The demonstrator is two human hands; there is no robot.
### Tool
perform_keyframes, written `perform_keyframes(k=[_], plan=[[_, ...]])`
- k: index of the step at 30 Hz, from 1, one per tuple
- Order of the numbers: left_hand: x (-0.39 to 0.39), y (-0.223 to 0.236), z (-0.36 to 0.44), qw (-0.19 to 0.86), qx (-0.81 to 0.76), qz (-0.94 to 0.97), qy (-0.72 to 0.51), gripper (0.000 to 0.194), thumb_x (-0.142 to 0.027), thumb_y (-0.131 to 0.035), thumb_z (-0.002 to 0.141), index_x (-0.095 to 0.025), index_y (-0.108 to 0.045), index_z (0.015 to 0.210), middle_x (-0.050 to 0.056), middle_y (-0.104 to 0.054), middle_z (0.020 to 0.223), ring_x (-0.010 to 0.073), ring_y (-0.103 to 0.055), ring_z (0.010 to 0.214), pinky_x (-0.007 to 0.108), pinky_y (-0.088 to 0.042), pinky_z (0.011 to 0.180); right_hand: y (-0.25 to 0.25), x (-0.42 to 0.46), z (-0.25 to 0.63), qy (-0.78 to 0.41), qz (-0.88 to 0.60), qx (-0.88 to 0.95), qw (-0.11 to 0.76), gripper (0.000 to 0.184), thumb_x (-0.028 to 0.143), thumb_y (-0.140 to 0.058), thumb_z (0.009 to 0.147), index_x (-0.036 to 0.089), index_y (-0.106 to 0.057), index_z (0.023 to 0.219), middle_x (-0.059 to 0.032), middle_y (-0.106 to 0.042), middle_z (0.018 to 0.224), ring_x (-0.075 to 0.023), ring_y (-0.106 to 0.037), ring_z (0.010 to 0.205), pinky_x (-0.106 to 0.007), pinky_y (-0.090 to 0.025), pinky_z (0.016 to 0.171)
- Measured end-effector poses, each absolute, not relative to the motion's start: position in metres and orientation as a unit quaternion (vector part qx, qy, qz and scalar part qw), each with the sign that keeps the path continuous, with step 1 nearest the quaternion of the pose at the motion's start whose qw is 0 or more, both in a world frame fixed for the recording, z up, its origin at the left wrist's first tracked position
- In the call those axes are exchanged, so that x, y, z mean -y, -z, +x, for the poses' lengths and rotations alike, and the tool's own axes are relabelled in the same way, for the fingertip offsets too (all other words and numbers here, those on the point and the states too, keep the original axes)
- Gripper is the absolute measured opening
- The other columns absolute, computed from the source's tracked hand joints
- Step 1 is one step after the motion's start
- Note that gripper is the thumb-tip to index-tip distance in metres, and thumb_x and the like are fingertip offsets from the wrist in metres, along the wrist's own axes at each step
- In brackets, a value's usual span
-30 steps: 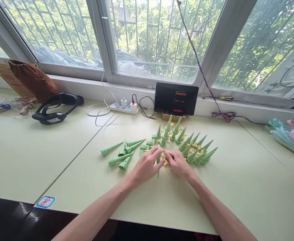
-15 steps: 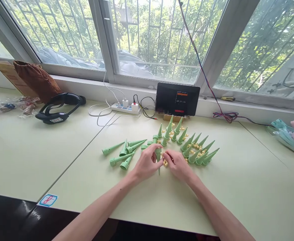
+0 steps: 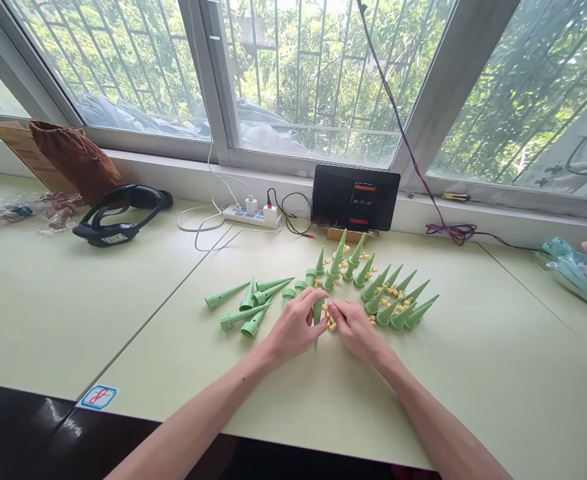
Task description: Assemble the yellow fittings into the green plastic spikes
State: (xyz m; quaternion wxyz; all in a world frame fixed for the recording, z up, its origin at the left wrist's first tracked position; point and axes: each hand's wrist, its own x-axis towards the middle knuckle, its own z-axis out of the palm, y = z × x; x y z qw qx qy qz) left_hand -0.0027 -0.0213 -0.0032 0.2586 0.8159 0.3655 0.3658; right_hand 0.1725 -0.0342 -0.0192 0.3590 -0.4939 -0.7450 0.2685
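Observation:
My left hand (image 3: 296,321) is closed around a green plant watering spike (image 3: 317,313), which hangs tip down between thumb and fingers. Close against it on the right, my right hand (image 3: 356,328) pinches a small yellow valve (image 3: 325,311) at the spike's side; the fingertips partly cover it. Whether the valve sits in the spike I cannot tell. A few loose yellow valves (image 3: 332,326) lie under and beside the right hand. Left of my hands, several green spikes (image 3: 246,318) lie on their sides in a loose pile.
Many green spikes (image 3: 373,288) with yellow valves stand or lean behind and to the right. A tablet (image 3: 333,200) showing a timer leans by the window. A power strip (image 3: 253,216), a black headset (image 3: 118,217), a brown pouch (image 3: 76,160) and plastic bags (image 3: 576,270) border the table (image 3: 473,387).
Both hands stay almost in place. The held spike tilts slightly and the left fingers now cover more of its top. Caps of spikes behind the left hand show more.

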Motion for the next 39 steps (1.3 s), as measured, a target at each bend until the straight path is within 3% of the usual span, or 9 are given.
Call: perform_keyframes(k=[9,17,27,39], plan=[[0.0204,0.0066,-0.0025,0.209,-0.338,0.840,-0.369,0.025,-0.015,-0.054,0.088,-0.023,-0.057,0.111,0.002,-0.060,0.100,0.0064,-0.048,0.058,0.022,-0.046,0.060,0.0160,0.0349,0.1722,-0.289,-0.494,0.730,0.374,0.047,0.048,-0.031,0.103,0.021,-0.028,0.064,0.0036,-0.031,0.057,-0.0117,-0.029,0.053,-0.027,-0.024,0.050],[0.0194,0.0079,-0.0019,0.206,-0.338,0.833,-0.387,0.023,-0.015,-0.055,0.086,-0.023,-0.057,0.108,0.000,-0.060,0.094,0.0067,-0.048,0.057,0.022,-0.045,0.059,0.0158,0.0350,0.1702,-0.291,-0.494,0.725,0.381,0.046,0.044,-0.032,0.103,0.021,-0.028,0.063,0.0039,-0.031,0.057,-0.0114,-0.029,0.053,-0.026,-0.024,0.051],[0.0169,0.0057,-0.0032,0.274,-0.383,0.792,-0.389,0.029,-0.013,-0.060,0.080,-0.022,-0.058,0.108,-0.002,-0.058,0.090,0.0069,-0.049,0.057,0.022,-0.043,0.058,0.0111,0.0357,0.1719,-0.257,-0.483,0.739,0.392,0.025,0.033,-0.045,0.100,0.019,-0.056,0.083,-0.0001,-0.055,0.071,-0.0133,-0.044,0.060,-0.025,-0.035,0.057],[0.0209,0.0028,-0.0024,0.280,-0.367,0.808,-0.366,0.025,-0.014,-0.056,0.085,-0.022,-0.058,0.109,0.000,-0.058,0.098,0.0063,-0.048,0.059,0.023,-0.044,0.060,0.0178,0.0345,0.1734,-0.233,-0.470,0.745,0.412,0.029,0.024,-0.044,0.098,0.019,-0.051,0.070,0.0015,-0.049,0.063,-0.0124,-0.040,0.057,-0.025,-0.031,0.056]])
